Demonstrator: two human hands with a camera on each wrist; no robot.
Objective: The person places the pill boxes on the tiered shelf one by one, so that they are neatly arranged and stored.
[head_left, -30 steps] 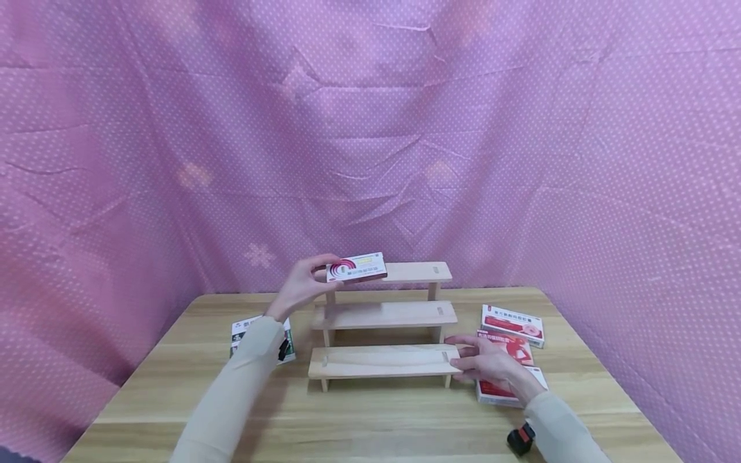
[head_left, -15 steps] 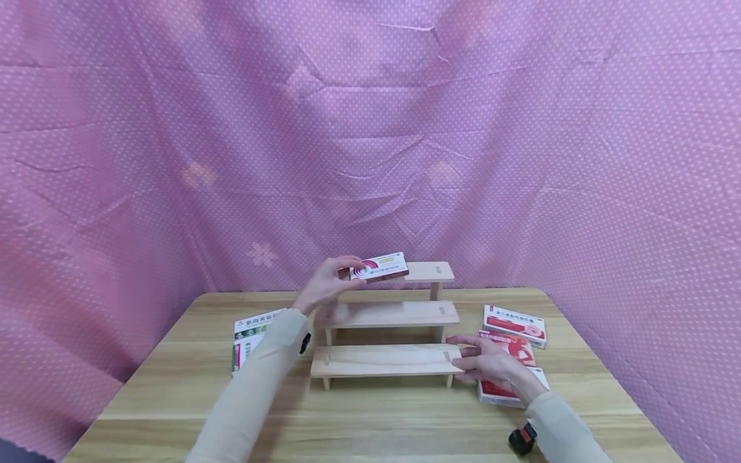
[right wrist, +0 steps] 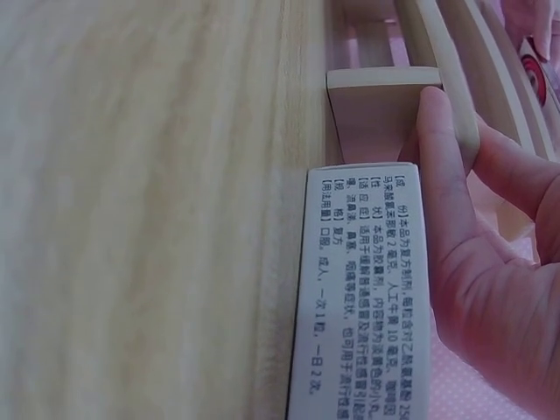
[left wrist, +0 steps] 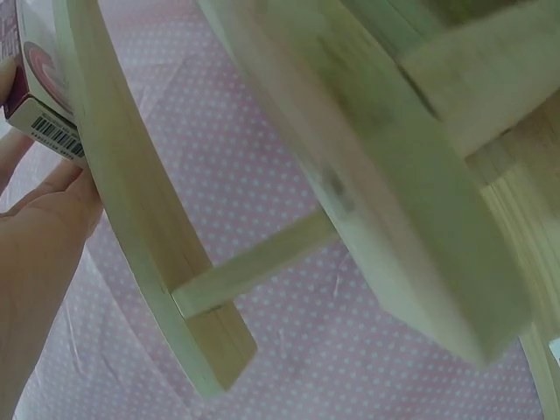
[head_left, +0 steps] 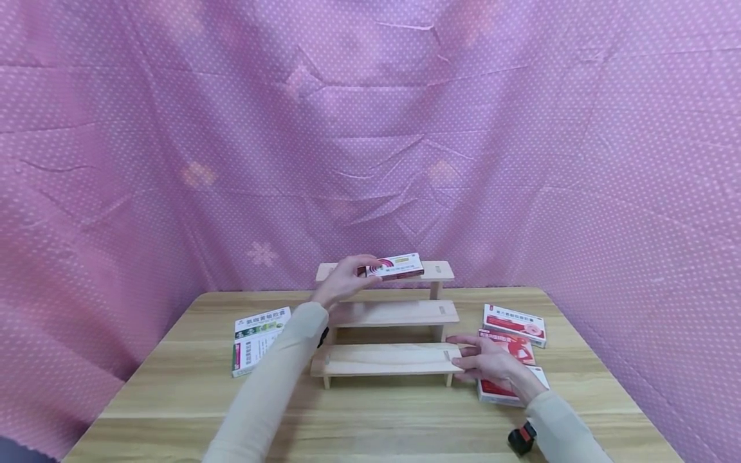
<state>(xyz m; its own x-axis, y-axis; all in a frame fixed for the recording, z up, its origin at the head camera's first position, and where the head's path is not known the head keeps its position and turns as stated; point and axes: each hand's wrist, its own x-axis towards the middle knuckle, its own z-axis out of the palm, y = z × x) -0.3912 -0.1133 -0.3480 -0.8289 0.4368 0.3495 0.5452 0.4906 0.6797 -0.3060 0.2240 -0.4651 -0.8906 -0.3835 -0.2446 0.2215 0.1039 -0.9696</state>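
Observation:
My left hand (head_left: 346, 278) pinches a white medicine box (head_left: 401, 266) with pink rings by its left end, at the top board of a three-step wooden stand (head_left: 384, 360). In the left wrist view the box (left wrist: 48, 96) is partly cut off at the upper left, close against the board's edge; whether it bears on the board I cannot tell. My right hand (head_left: 492, 365) grips the right end of the lowest board. The right wrist view shows the thumb (right wrist: 437, 118) on one side of that board and fingers on the other.
Right of the stand lie a white-and-red box (head_left: 514, 323), a red box (head_left: 515, 348) and another box (head_left: 498, 393), partly behind my right hand. White-and-green boxes (head_left: 255, 344) lie left of it. A pink dotted curtain (head_left: 370, 161) hangs behind the wooden table (head_left: 405, 424).
My left hand has carried the medicine box rightward along the top board, from its left end towards the right. The boxes at the left are now uncovered. My right hand has stayed in place.

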